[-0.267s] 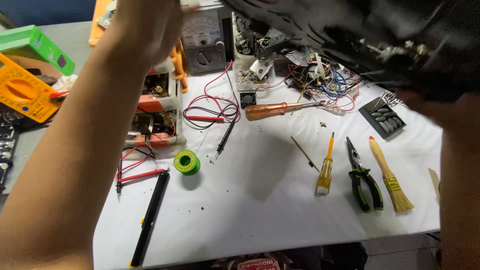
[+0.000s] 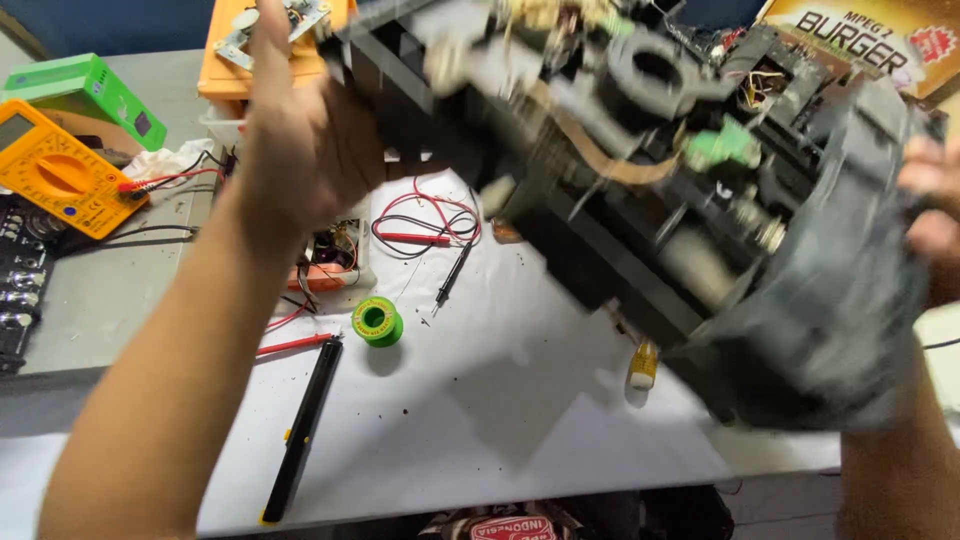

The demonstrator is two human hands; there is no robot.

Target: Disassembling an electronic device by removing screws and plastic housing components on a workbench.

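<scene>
I hold a large black dismantled device up in the air between both hands, tilted down to the right. Its open inside shows a black ring, a green part, a brown ribbon cable and metal shafts. My left hand grips its left end, fingers up. My right hand holds the grey right end, with only the fingers showing at the frame edge. The device is blurred and hides much of the white table sheet below it.
On the sheet lie a green solder spool, a black stick tool, red and black probe leads, a small circuit board and a yellow handle tip. An orange multimeter and a green box sit left.
The device has dropped lower and closer to the camera, now covering the tools on the right of the sheet. My left hand has moved right and down with it.
</scene>
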